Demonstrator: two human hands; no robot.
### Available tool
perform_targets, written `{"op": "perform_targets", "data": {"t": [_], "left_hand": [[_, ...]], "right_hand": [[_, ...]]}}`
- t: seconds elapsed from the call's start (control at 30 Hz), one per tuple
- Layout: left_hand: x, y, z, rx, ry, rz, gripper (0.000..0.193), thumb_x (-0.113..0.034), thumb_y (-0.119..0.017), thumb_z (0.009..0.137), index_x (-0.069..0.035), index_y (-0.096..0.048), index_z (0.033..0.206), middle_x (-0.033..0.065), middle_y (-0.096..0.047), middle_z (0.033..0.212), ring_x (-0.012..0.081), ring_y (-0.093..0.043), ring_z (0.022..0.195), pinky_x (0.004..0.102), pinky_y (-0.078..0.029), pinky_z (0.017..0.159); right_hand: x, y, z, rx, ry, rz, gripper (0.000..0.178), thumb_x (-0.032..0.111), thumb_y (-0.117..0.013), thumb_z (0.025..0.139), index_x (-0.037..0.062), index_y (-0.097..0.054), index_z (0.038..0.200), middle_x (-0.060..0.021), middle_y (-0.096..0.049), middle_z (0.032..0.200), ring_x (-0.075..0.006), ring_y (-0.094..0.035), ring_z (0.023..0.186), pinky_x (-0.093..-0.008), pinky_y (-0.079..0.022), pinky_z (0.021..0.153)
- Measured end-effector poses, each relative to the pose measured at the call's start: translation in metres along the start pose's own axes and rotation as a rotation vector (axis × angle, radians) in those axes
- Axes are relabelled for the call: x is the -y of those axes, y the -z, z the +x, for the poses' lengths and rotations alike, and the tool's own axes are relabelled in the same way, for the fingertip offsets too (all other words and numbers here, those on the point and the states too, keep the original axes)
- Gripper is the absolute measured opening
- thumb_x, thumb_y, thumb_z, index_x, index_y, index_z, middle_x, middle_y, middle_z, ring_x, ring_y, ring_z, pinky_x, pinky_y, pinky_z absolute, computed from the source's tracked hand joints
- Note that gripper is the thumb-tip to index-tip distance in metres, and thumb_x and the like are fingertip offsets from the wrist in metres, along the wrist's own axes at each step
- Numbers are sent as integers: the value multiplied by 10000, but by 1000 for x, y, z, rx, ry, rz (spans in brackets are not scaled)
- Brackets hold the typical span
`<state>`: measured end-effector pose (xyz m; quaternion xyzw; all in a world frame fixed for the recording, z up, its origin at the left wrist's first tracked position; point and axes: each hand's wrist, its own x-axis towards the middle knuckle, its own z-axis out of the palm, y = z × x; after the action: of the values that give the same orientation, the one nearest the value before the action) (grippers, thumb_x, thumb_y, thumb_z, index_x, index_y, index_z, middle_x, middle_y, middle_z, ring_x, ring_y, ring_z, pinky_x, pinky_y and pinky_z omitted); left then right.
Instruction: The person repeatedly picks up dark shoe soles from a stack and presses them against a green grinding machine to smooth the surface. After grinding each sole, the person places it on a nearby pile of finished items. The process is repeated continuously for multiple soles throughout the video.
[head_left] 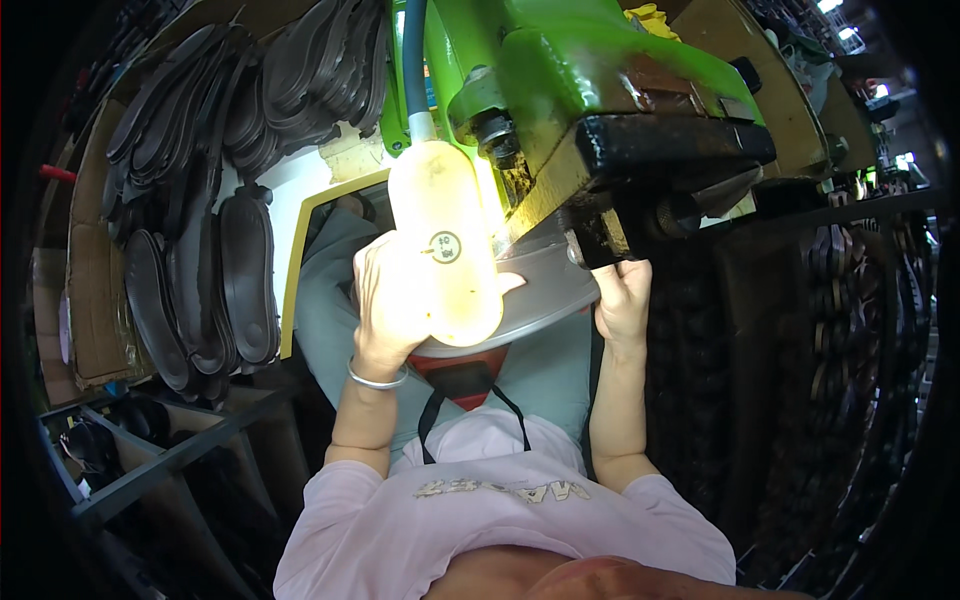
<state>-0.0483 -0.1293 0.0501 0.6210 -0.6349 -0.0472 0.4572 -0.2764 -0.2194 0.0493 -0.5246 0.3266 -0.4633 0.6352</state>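
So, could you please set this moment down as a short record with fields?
setting: workbench under a green machine
left hand: behind a glowing lamp, resting on a grey curved piece
right hand: fingers on the grey piece's right edge, below the black machine head
wrist: silver bangle on the left
surroundings: stacks of dark shoe soles at left, more on racks at right
grip: cannot tell for either hand

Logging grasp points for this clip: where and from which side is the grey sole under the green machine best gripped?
By its two free side edges, one from each side. The sole runs crosswise under the machine head, which blocks its middle; the left hand and right hand already sit at its ends.
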Motion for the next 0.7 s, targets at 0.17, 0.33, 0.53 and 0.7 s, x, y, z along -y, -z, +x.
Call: {"op": "perform_targets", "data": {"t": [0.17,0.33,0.53,0.7], "left_hand": [[-8,28,10,37,15,38,264,-224,-748,550,-70,-623,725,76,-614,646,267,-528,525,349,-427,553],[-19,44,10,44,86,99,287,-264,-774,510,-88,-592,645,59,-580,572,258,-520,507,344,-419,538],[-7,49,-10,5,176,108,379,-320,-829,493,-83,-548,584,74,-571,561,250,-536,507,339,-423,522],[-15,48,-37,-80,251,159,424,-315,-874,514,-68,-540,597,79,-552,558,248,-532,505,341,-417,511]], "right_hand": [[-2,-19,-8,12,-93,36,174,142,-620,901,0,-568,987,-20,-602,739,-28,-499,503,-168,-336,356],[-6,-28,-14,27,-113,-64,195,99,-618,891,-14,-586,1047,-40,-619,920,-91,-559,798,-215,-437,700],[-9,-45,-16,58,-30,-84,182,62,-612,878,-21,-584,1038,-57,-610,929,-103,-536,785,-233,-406,704],[-8,-58,-14,62,18,-140,143,70,-652,850,-37,-578,910,-48,-618,701,-43,-507,468,-176,-394,405]]}}
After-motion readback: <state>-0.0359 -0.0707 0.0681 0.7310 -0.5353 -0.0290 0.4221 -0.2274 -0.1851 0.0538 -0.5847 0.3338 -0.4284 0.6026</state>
